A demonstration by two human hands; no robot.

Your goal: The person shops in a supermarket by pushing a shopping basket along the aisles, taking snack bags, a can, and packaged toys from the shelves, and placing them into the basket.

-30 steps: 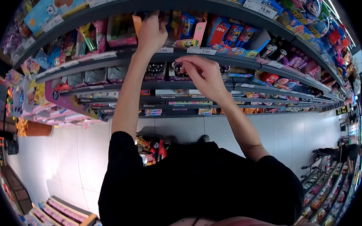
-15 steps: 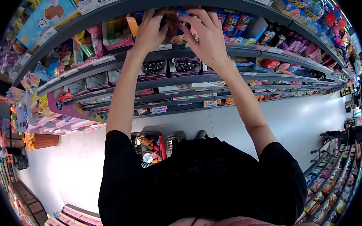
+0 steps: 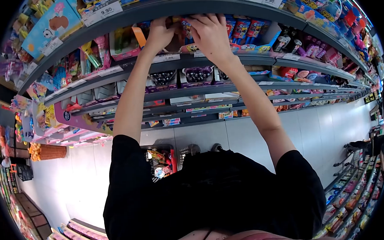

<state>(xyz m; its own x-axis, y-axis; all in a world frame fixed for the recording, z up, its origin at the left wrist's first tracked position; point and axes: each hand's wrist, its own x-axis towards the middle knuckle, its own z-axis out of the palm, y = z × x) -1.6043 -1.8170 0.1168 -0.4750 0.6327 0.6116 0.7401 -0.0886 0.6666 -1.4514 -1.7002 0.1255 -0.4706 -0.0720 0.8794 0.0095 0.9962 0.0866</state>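
My left hand (image 3: 160, 36) reaches into the upper shelf row beside an orange box flap (image 3: 139, 36). Its thumb shows, but the other fingertips are hidden under the shelf above. My right hand (image 3: 212, 40) is in the same row, fingers bent and close together at a blue-and-red package (image 3: 188, 31), which stands between both hands. The right thumb and fingertips are partly covered. Right of that hand, several similar blue-and-red packages (image 3: 240, 29) stand in a blue display box (image 3: 271, 36). A price label (image 3: 166, 58) sits on the shelf edge below my left wrist.
The dark shelf edge (image 3: 186, 8) overhangs both hands. Lower down are trays of dark round items (image 3: 197, 75). A shopping basket (image 3: 173, 158) with goods stands on the floor by my feet. A wicker basket (image 3: 49, 152) is at left; more shelves (image 3: 350, 194) stand at right.
My right hand has shifted slightly left and its fingers have drawn together at the blue-and-red package. My left hand stays in the row. The shelves sit slightly lower in view.
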